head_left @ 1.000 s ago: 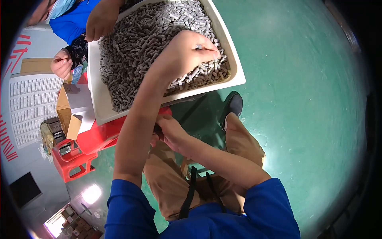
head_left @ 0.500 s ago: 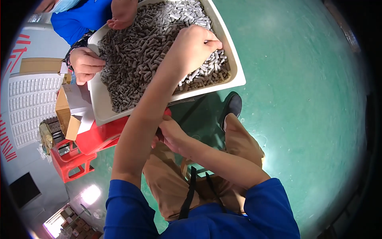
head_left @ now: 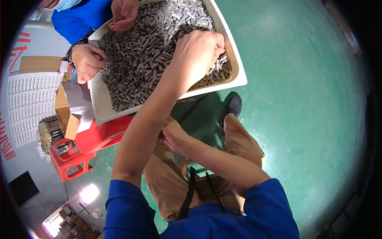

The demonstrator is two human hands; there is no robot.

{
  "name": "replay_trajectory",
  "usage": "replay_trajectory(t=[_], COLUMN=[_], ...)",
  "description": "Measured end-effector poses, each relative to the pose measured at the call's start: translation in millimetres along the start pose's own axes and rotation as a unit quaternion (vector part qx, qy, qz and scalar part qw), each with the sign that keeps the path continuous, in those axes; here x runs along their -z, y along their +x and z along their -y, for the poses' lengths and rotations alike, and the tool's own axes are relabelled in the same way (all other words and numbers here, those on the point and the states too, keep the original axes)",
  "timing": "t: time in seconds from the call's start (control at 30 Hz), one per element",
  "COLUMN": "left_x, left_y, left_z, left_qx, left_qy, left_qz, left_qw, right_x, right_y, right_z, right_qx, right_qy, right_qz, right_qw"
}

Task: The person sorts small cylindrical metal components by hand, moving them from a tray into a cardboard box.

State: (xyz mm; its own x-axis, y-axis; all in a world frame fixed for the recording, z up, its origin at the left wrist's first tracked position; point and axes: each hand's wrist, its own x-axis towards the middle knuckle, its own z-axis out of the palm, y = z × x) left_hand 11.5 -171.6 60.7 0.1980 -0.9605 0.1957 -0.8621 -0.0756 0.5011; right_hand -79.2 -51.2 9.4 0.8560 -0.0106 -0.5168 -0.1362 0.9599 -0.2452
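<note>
A white tray (head_left: pixel 237 75) holds a heap of small grey cylindrical pieces (head_left: pixel 137 59). Over the right side of the heap my left hand (head_left: pixel 199 51) reaches in, thumb and fingertips pinched together near the rim. What the pinch holds is too small to make out. My right arm crosses beneath the left one. Below the tray's near edge, my right hand (head_left: pixel 174 135) is curled, its fingers mostly hidden behind my left forearm, so any object in it is hidden.
Across the tray, a co-worker's hand (head_left: pixel 124 16) hovers palm up; their other hand (head_left: pixel 85 61) is pinched at the left rim. Red plastic stools (head_left: pixel 71 161) and an open cardboard box (head_left: pixel 65 105) stand at the left. Green floor (head_left: pixel 302 119) extends to the right.
My left hand has shifted slightly down and right over the pieces, its fingers turned further down. The co-worker's upper hand has opened more, and their other hand has rolled slightly.
</note>
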Motion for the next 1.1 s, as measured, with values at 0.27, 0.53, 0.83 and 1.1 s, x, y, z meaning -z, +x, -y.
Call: replay_trajectory(t=[0.27, 0.53, 0.83, 1.1], left_x=[36, 16, 6, 40], left_y=[0, -3, 0, 1], left_z=[6, 13, 1, 13], left_qx=[0.228, 0.129, 0.072, 0.251], left_qy=[-0.548, -0.358, -0.108, -0.582], left_qz=[0.095, 0.069, 0.035, 0.097], left_qw=[0.799, 0.922, 0.991, 0.767], right_x=[6, 5, -2, 2], right_y=[3, 2, 2, 0], right_z=[2, 2, -1, 6], right_qx=[-0.008, -0.007, 0.011, -0.01], right_qy=[0.013, 0.001, -0.006, 0.004], right_qz=[0.024, 0.031, -0.018, 0.029], right_qw=[1.0, 1.0, 1.0, 1.0])
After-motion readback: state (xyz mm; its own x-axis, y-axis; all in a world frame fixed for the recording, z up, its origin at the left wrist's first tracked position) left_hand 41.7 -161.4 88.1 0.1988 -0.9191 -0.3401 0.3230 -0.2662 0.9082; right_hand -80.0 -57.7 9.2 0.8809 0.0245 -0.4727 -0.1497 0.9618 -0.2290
